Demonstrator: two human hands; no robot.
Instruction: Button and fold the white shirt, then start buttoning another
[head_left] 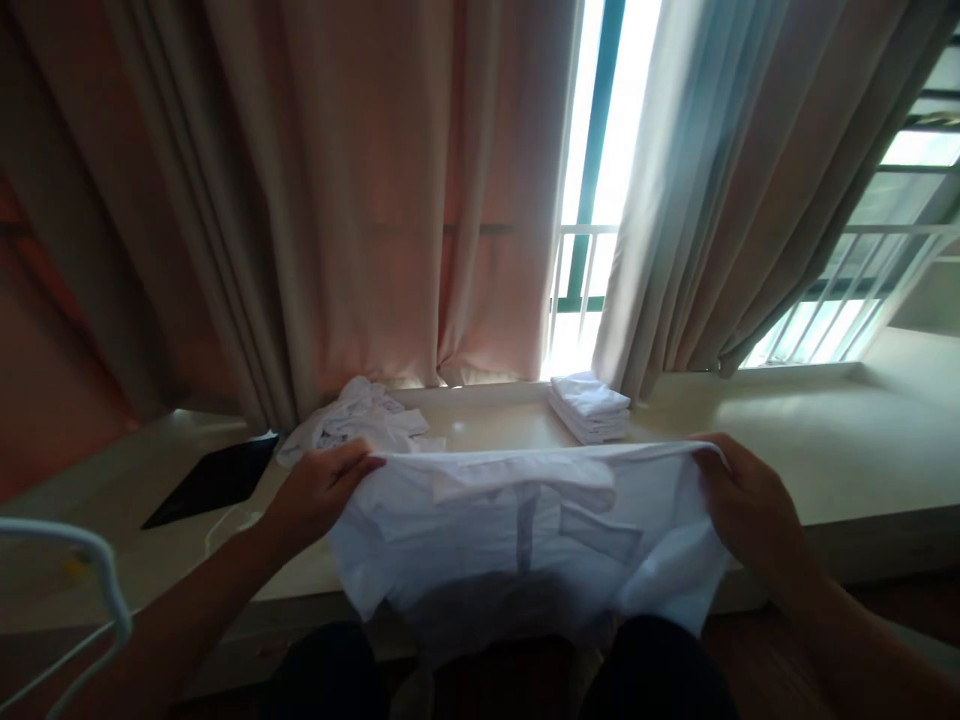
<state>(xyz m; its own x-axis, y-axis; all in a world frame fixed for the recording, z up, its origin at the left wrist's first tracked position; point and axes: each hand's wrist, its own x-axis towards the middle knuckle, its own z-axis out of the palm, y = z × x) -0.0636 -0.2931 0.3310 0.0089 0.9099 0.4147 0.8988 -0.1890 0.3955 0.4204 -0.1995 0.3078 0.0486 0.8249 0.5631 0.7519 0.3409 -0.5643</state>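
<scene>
You hold a white shirt (457,545) stretched taut between your two hands above the near edge of a pale ledge (495,410), your left hand (324,490) pinching one upper corner between thumb and fingers and your right hand (754,505) gripping the opposite one. The top edge runs nearly straight from fist to fist, sagging only slightly. Just below it lies a paler folded band, seemingly the collar (525,482); from its middle a narrow grey strip drops down the front, and to the right of that strip shows the outline of a pocket (600,535). The cloth is thin and softly creased, bluish-white up top and falling into shadow toward its lower edge, which hangs uneven in front of your dark-clad knees (654,670). Beyond the shirt, a neat stack of folded white cloth (590,408) sits on the ledge near the window (592,150), while a rumpled white heap (367,415) lies to the left, beside a flat black object (214,483). Daylight enters between long beige curtains (375,200), tinged pink on the left.
</scene>
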